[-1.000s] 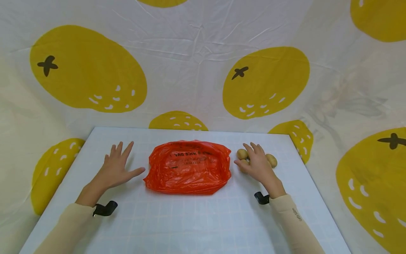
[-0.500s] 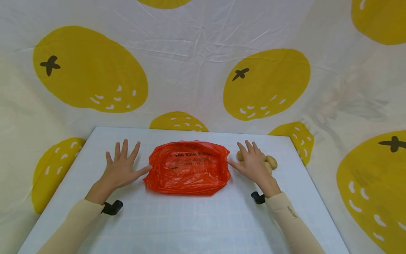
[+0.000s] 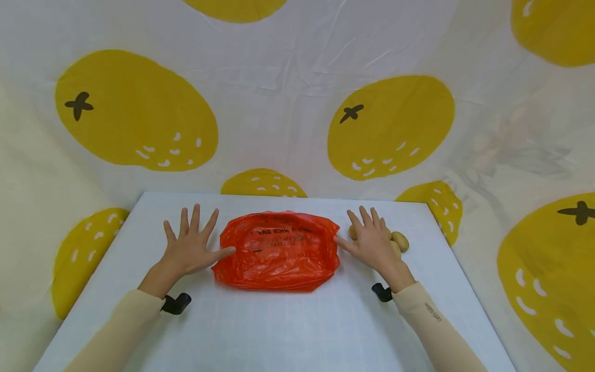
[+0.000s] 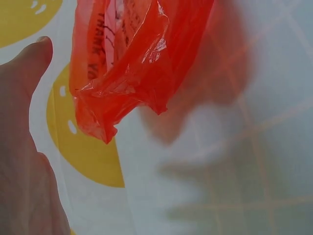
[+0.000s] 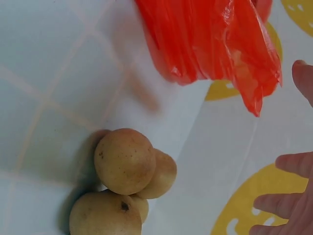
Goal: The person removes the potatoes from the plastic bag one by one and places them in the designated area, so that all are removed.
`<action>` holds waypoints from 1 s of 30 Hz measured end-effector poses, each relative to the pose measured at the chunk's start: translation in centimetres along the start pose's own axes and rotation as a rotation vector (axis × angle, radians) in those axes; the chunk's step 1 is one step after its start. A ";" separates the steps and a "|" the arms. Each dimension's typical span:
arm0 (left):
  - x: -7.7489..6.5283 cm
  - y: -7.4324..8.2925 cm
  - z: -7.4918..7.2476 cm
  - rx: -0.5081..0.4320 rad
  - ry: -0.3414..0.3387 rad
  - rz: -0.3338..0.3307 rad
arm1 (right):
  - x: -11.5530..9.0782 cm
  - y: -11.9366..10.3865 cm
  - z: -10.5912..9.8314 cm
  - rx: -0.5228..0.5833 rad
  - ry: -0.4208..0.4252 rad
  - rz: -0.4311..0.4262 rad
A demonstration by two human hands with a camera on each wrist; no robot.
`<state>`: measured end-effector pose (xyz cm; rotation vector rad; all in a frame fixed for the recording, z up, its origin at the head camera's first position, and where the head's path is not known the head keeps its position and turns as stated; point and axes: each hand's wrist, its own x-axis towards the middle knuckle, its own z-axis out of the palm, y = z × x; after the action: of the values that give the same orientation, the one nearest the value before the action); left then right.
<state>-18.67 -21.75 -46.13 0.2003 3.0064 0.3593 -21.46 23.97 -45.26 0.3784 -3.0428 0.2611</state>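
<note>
A red plastic bag (image 3: 279, 253) with dark printing stands on the table with its mouth spread wide. My left hand (image 3: 188, 250) hovers at its left side, fingers straight and apart. In the head view its thumb overlaps the bag's edge; the left wrist view shows a gap between thumb and bag (image 4: 132, 63). My right hand (image 3: 372, 243) is also spread and holds nothing, its thumb pointing at the bag's right edge. Beneath it several round tan fruits (image 3: 400, 241) lie clustered, partly hidden. In the right wrist view the fruits (image 5: 124, 161) sit apart from the fingers.
The white table (image 3: 279, 330) bears a faint grid pattern. Behind it and at both sides hangs a pale cloth (image 3: 274, 119) printed with large yellow fruit shapes. Black wrist cameras (image 3: 176, 304) are strapped near both cuffs.
My left hand has moved right, up to the bag's left edge. My right hand has shifted slightly left, its thumb now at the bag's right edge. Bag and fruits look unmoved.
</note>
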 end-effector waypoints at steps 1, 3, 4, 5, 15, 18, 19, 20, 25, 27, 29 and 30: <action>-0.1 0.1 0.1 0.000 -0.007 -0.001 | -0.1 -0.1 0.0 -0.005 -0.005 -0.002; -0.2 0.1 0.2 0.006 -0.010 -0.003 | -0.1 -0.3 0.1 -0.009 -0.007 -0.008; -0.2 0.2 0.2 0.010 -0.008 -0.006 | -0.1 -0.4 0.1 -0.012 -0.001 -0.013; -0.2 0.2 0.3 0.012 -0.005 -0.006 | -0.1 -0.6 0.1 -0.012 0.004 -0.014; 0.0 0.6 0.6 0.032 -0.003 -0.022 | -0.1 -1.2 0.2 -0.037 0.001 -0.007; 0.1 0.7 0.7 0.037 0.001 -0.026 | -0.1 -1.1 0.3 -0.069 -0.002 0.004; 0.1 0.7 0.8 0.041 0.004 -0.028 | -0.1 -1.1 0.3 -0.080 0.000 0.005; 0.2 0.7 0.8 0.040 0.008 -0.030 | -0.1 -1.1 0.4 -0.093 -0.001 0.006; 0.3 0.5 0.9 0.040 0.015 -0.045 | -0.1 -1.1 0.5 -0.126 0.000 0.015; 0.4 0.5 0.8 0.044 0.014 -0.047 | 0.0 -1.1 0.5 -0.127 -0.001 0.022; 0.5 0.5 0.7 0.049 0.015 -0.045 | 0.1 -1.2 0.5 -0.121 -0.001 0.031; 0.5 0.5 0.6 0.053 0.015 -0.045 | 0.1 -1.2 0.5 -0.114 -0.002 0.033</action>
<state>-19.04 -21.03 -46.67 0.1354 3.0318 0.2786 -21.32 22.72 -45.52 0.3206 -3.0502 0.0876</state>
